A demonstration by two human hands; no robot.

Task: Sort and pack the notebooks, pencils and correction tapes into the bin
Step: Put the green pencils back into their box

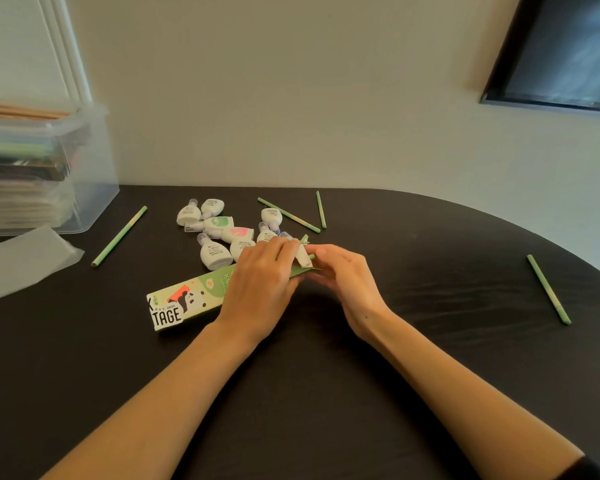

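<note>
Head view, looking down over two bare forearms onto a dark bench. At the far left, a clear plastic bin, already holding a flat stack of notebooks filling much of its height; too blurred to count. No notebooks visible elsewhere, so that part judged done. Just near of the bin, a translucent sheet, possibly the lid, lying flat.

In the middle, far of the hands, a loose cluster of correction tapes, about nine, mostly white with a few green or pink faces, touching one another. Four loose pencils, all green, scattered: one at left near the bin, two nearly meeting at their near ends just right of the tapes, one well apart at the right.

At centre, a long green pencil box lying on the bench, printed end to the near left, open end to the far right. Left hand curled over the box near its mouth, gripping it. Right hand close against it, fingertips pinching at the opened flap, with a green pencil end showing there. Hands together, both clamped on the box.

Judged roughly a third through: notebooks packed, pencils apparently being gathered into the box, tapes and box yet to go in the bin.
</note>
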